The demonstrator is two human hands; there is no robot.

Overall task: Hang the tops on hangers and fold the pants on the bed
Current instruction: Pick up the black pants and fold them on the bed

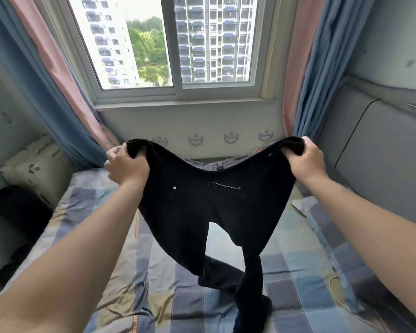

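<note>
Black pants [216, 203], limp and light (legs trailing onto the bed [286, 272]), hung by waistband corners bunched in left hand [127, 164] and right hand [308, 159].

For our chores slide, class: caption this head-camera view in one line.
Left hand and right hand hold black pants up by the waist above a checked bed, legs trailing onto it.

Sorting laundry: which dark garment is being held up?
The black zip-pocket trousers, gripped at the waistband by left hand and right hand; the other black garment lies heaped by the plaid bed's left edge.
</note>
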